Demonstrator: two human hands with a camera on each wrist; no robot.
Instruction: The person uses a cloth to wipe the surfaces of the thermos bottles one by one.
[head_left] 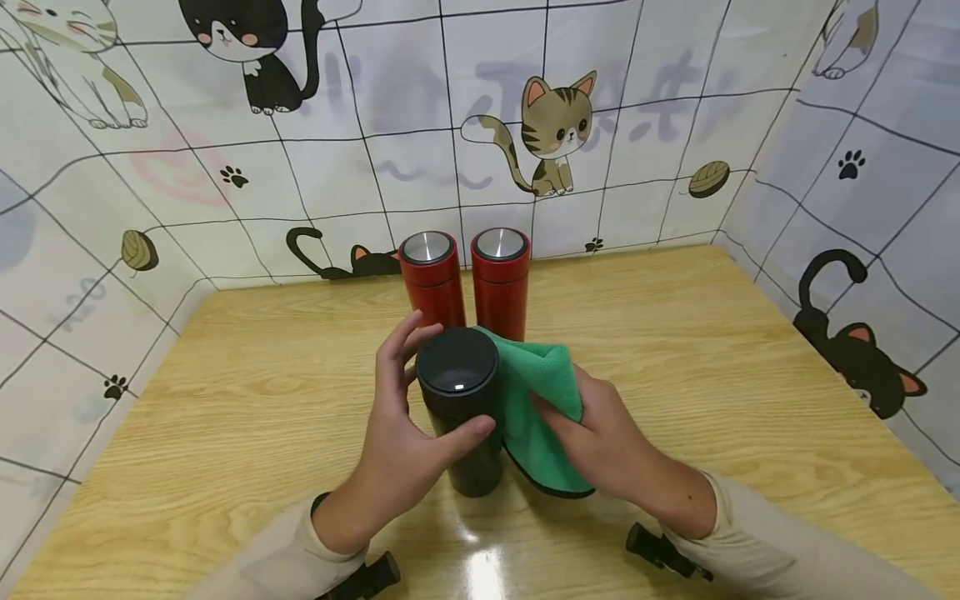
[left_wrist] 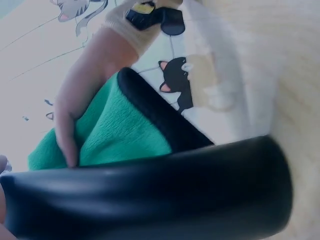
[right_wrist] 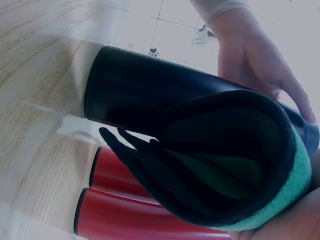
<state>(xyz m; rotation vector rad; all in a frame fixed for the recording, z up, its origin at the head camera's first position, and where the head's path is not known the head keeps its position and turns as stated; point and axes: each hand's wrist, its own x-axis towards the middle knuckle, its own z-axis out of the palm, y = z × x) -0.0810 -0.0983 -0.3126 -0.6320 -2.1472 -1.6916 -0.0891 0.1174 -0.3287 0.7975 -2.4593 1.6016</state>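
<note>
- Plainly, the left hand grips the black flask near its top, thumb in front; a steady hold there should stop it turning under the rubbing.
- The black flask is over the middle of the worktop, roughly upright; whether its base touches down is hard to tell.
- The red flasks stand just behind, so short strokes seem wise, lest one be knocked.
- The cloth lies folded at the black flask's right side; wrapping it flatter round the curve should wipe more evenly.
- The right hand pinches the cloth, apart from the left; light, even pressure should do.
</note>
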